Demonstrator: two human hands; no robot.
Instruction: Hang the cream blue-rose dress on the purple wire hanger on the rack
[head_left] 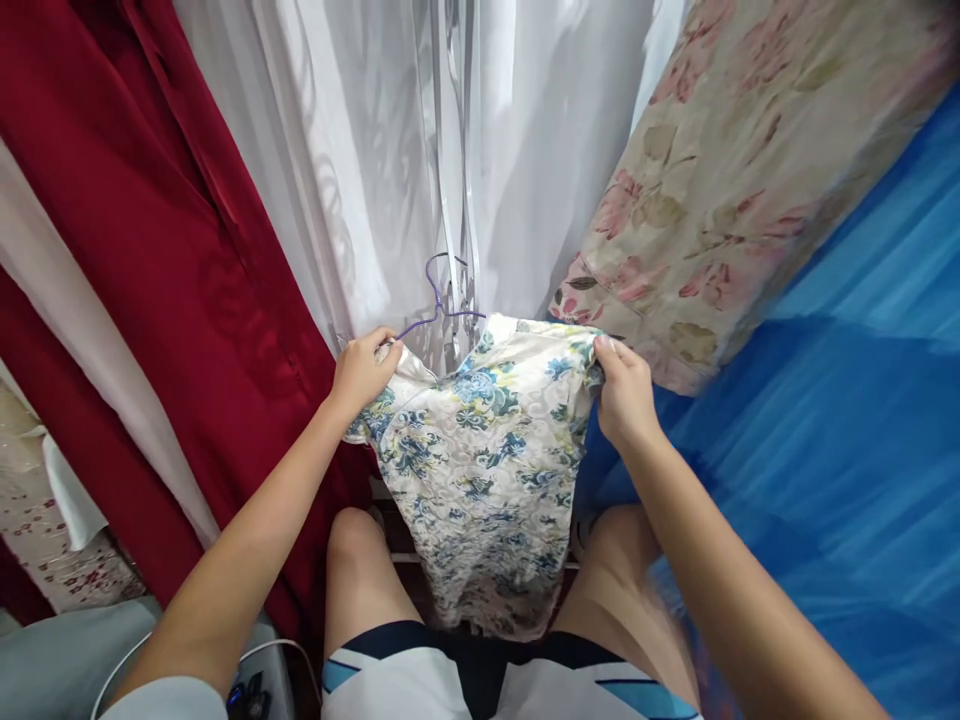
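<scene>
A white top with blue and yellow flowers (pixel 480 450) hangs between my hands, over my knees. A thin purple wire hanger (pixel 438 300) sits in its neckline, the hook pointing up. My left hand (pixel 365 372) is closed on the shoulder at the left, thumb and fingers pinching the cloth. At the opposite shoulder, my right hand (pixel 624 388) grips the sleeve edge. The lower part of the top drapes down between my legs. Whether the hanger's right arm reaches into the sleeve is hidden by the cloth.
White curtains (pixel 375 150) with pale ribbons (pixel 450 130) hang straight ahead. Dark red drapes (pixel 165 250) are on the left; a floral cloth (pixel 697 200) and a blue cloth (pixel 847 450) hang on the right. A white cable (pixel 289 645) runs by a grey box at lower left.
</scene>
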